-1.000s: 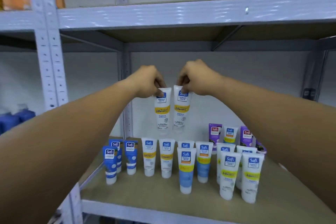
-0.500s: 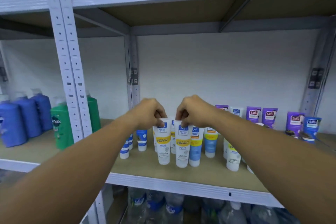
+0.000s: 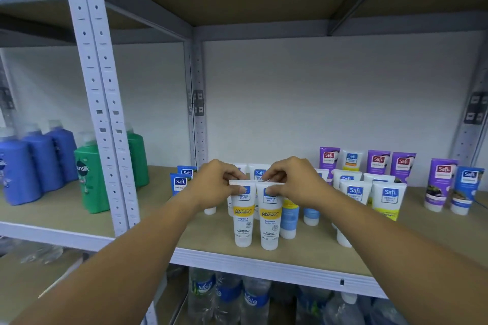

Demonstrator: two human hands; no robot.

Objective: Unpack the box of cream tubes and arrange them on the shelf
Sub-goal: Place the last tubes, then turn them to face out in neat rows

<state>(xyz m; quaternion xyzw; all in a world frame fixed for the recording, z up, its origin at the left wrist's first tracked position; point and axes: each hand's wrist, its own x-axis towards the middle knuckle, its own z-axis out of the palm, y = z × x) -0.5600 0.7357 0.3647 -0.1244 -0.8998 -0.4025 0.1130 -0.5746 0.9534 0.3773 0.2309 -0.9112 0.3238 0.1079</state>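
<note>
While many Safi tubes [image 3: 353,194] already stand on the shelf [image 3: 264,261], the left hand [image 3: 214,185] and right hand [image 3: 295,183] each pinch a Vitamin C tube [image 3: 243,216] upright near its front edge, and no box is visible, so the remainder cannot be judged.

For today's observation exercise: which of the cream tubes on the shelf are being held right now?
The two front Vitamin C tubes: the left hand pinches one, the right hand the other. Every other tube stands untouched.
</note>
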